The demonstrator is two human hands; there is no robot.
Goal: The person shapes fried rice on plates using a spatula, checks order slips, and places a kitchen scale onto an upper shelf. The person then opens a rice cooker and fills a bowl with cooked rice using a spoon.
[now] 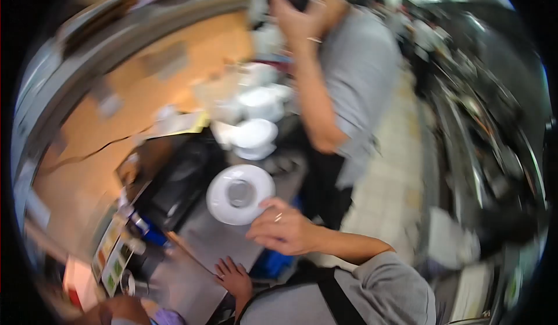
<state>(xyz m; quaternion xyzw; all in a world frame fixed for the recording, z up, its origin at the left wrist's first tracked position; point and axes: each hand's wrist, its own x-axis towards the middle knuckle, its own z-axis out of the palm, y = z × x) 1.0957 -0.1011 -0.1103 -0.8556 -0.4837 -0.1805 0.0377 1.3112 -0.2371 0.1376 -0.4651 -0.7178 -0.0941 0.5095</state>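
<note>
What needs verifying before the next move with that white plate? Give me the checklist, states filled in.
1. Right hand at the rim of the white plate: ok.
2. Firm grip there: cannot tell, too blurred.
3. White plate flat on the counter: cannot tell.
4. Left hand free: ok, spread open, nothing visible in it.
5. Space beyond the white plate free: not ok, white dishes stand close, a co-worker beside them.
</note>
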